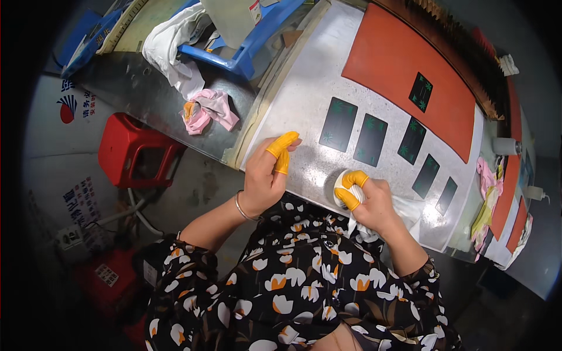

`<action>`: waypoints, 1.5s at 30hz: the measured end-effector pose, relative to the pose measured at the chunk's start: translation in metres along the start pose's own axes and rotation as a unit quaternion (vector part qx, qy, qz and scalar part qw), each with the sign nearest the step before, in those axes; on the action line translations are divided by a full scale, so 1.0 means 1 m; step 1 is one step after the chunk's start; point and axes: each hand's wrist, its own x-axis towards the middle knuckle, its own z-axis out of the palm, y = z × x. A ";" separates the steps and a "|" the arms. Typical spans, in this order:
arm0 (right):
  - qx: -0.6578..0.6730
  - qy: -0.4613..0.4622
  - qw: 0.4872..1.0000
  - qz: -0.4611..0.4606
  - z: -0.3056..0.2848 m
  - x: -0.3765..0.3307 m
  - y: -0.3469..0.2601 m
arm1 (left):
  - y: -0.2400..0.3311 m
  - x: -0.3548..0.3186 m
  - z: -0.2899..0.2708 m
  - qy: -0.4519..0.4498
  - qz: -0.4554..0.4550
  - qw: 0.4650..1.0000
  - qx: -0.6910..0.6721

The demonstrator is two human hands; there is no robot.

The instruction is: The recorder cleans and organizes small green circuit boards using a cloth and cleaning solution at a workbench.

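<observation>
My left hand (pixel 264 174) is raised over the near left edge of the white work surface (pixel 304 111). Yellow finger cots cover its thumb and index finger, which come together with nothing visible between them. Similar cots are on my right hand (pixel 374 202), whose fingers grip a small white ribbed, rounded thing (pixel 339 192) at the table's near edge; its exact kind is unclear. A white cloth (pixel 408 212) lies beside and under that hand. Beyond my hands, several dark rectangular panels with green marks, such as this black panel (pixel 338 124), lie in a slanting row.
An orange mat (pixel 398 64) carries another dark panel (pixel 420 92). Long brown bristles (pixel 453 35) run along the far edge. At left are a blue tray (pixel 237 61), white fabric (pixel 170 50), a pink cloth (pixel 212 110) and a red stool (pixel 126 149). Coloured cloths (pixel 487 199) lie at right.
</observation>
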 end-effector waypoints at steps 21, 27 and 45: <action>0.236 0.217 0.934 0.161 -0.093 -0.153 0.068 | 0.002 -0.001 0.021 0.083 -0.014 0.959 0.271; 0.353 0.224 0.891 0.174 -0.094 -0.154 0.072 | 0.001 0.000 0.022 0.081 0.001 0.954 0.288; 0.420 0.346 0.815 0.200 -0.113 -0.159 0.091 | -0.003 0.128 0.013 -0.156 0.093 0.960 0.211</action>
